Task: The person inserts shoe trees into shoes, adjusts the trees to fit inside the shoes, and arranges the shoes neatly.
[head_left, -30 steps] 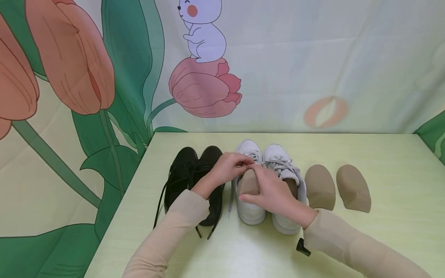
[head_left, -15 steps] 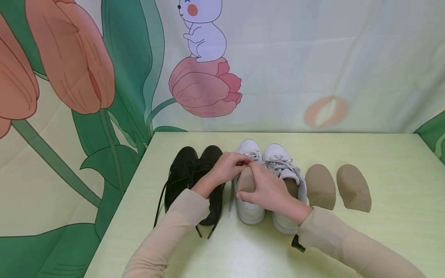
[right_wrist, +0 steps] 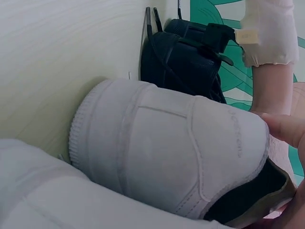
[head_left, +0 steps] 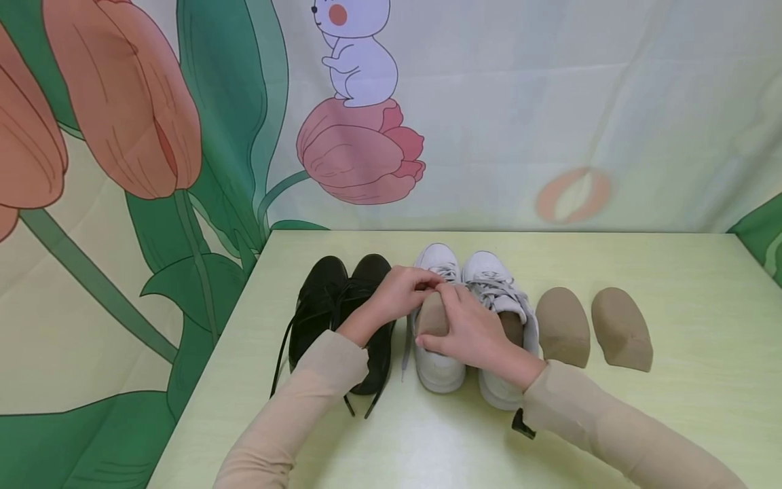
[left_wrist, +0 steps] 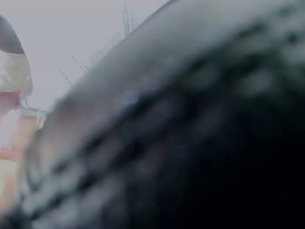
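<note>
Two white sneakers stand side by side in the head view, toes pointing away. My left hand (head_left: 397, 297) pinches at the tongue area of the left white sneaker (head_left: 440, 375); its fingertips partly hide what they hold. My right hand (head_left: 475, 327) grips a beige molded shoe insert (head_left: 432, 316) that sits in that sneaker's opening, thumb at its near end and fingers at the far end. Something brown (head_left: 511, 327) shows inside the right white sneaker (head_left: 489, 265). Seen from the right wrist, the sneaker's heel (right_wrist: 167, 143) fills the middle. Blur covers most of the left wrist view.
A pair of black lace-up shoes (head_left: 324, 305) stands left of the sneakers, under my left forearm. Two more beige inserts (head_left: 563, 326) lie on the table (head_left: 702, 407) to the right. Behind the table hangs a printed cloth (head_left: 489, 136).
My right hand has shifted slightly left and forward with the beige shoe insert, its thumb now nearer the sneaker's left side. The left hand stays nearly in place.
</note>
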A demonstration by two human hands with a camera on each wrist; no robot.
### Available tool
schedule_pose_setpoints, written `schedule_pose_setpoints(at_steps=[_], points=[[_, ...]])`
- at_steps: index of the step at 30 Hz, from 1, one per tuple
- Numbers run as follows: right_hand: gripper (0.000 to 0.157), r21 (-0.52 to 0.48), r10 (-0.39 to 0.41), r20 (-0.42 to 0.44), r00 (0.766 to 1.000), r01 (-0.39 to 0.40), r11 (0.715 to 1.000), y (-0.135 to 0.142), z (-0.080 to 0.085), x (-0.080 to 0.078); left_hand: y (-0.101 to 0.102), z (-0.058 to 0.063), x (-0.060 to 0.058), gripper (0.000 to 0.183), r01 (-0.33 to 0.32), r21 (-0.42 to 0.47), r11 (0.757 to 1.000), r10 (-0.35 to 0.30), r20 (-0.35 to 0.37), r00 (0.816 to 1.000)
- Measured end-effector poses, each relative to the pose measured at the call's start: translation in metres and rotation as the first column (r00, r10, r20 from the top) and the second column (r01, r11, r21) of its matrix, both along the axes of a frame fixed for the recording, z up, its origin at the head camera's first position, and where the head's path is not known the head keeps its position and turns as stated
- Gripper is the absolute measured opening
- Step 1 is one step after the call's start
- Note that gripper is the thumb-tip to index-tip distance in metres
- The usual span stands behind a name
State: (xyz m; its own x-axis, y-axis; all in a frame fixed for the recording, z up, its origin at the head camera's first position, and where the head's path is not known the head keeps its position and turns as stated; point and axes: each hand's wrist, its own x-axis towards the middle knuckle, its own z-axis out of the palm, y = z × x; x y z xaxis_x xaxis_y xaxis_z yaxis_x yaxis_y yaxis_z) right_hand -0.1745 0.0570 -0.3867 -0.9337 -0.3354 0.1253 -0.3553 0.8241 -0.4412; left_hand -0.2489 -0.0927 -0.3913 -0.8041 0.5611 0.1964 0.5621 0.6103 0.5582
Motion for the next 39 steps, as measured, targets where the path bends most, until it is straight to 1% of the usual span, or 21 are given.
schedule_pose_setpoints(at_steps=[3, 5, 8, 11, 14, 21, 24, 30, 33, 39], points=[[0.076, -0.034, 0.014, -0.037, 0.999, -0.015, 0.999, 0.0012, -0.0035, 0.001, 0.0002, -0.0005, -0.0002, 0.019, -0.005, -0.006, 1.0, 0.005, -0.001, 1.0], [0.074, -0.056, 0.015, -0.095, 0.995, -0.02, 0.998, 0.0009, -0.0061, 0.003, -0.0001, -0.0013, -0.0004, 0.019, -0.006, -0.012, 1.0, 0.006, -0.005, 1.0], [0.07, -0.067, 0.0, -0.189, 0.982, -0.013, 0.998, -0.0007, -0.0091, 0.0062, -0.0007, -0.0028, -0.0006, 0.019, -0.006, -0.013, 1.0, 0.006, -0.006, 1.0], [0.068, -0.07, -0.016, -0.234, 0.972, -0.001, 0.998, -0.002, -0.0103, 0.0082, -0.0014, -0.0039, -0.0009, 0.019, -0.009, -0.013, 1.0, 0.009, -0.001, 1.0], [0.068, -0.081, -0.022, -0.23, 0.973, 0.003, 0.997, -0.002, -0.0096, 0.0088, -0.0018, -0.0034, -0.0011, 0.019, -0.014, -0.002, 1.0, 0.014, 0.017, 1.0], [0.069, -0.108, -0.036, -0.177, 0.984, 0.017, 0.994, -0.0001, -0.0091, 0.0079, -0.0031, -0.0016, -0.0017, 0.019, -0.017, 0.017, 1.0, 0.016, 0.054, 0.998], [0.069, -0.111, -0.039, -0.173, 0.984, 0.019, 0.994, -0.0001, -0.0095, 0.0071, -0.0035, -0.0012, -0.0016, 0.02, -0.016, 0.016, 1.0, 0.015, 0.063, 0.998], [0.07, -0.104, -0.043, -0.179, 0.983, 0.025, 0.994, -0.0015, -0.0092, 0.0053, -0.0039, -0.001, -0.0009, 0.019, -0.016, 0.011, 1.0, 0.015, 0.046, 0.999], [0.07, -0.093, -0.049, -0.185, 0.982, 0.032, 0.995, -0.0019, -0.0087, 0.0045, -0.004, -0.0011, -0.0009, 0.02, -0.016, 0.01, 1.0, 0.016, 0.037, 0.999], [0.073, -0.03, -0.06, -0.204, 0.977, 0.055, 0.998, -0.002, -0.0084, 0.003, -0.0047, -0.0023, -0.0021, 0.021, -0.012, 0.021, 1.0, 0.01, 0.049, 0.999]])
